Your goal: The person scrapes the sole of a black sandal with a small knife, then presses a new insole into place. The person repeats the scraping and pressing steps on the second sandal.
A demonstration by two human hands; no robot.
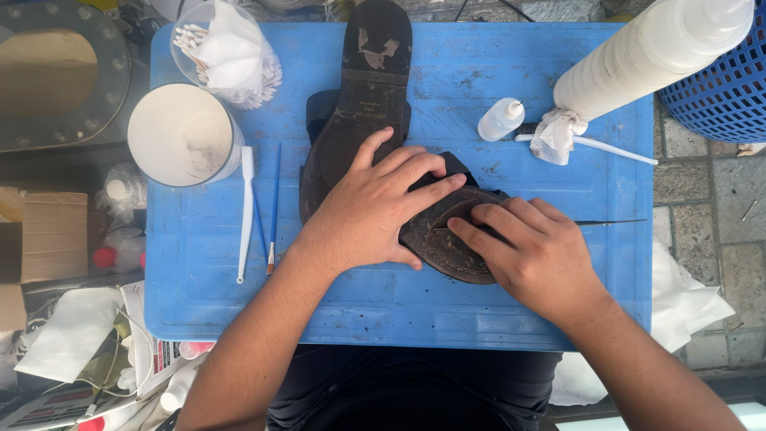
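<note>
left hand (pixel 375 209): flat, fingers spread, pressing dark sandal (pixel 359 120) sole-up on blue board (pixel 207 271) | handling: sole looks stiff, light, worn; hold at mid-sole | right hand (pixel 536 255): fingertips pressing second sole (pixel 447 247) | thin black tool (pixel 610 222): grip hidden, possibly held.

A single head-worn camera looked almost straight down from close above the blue desk (pixel 199 303). It faced away from the wearer's body, whose forearms entered from the bottom edge. The left hand (pixel 371 211) and right hand (pixel 531 255) sat near the centre of the frame, with stone paving visible beyond the right hand.
</note>
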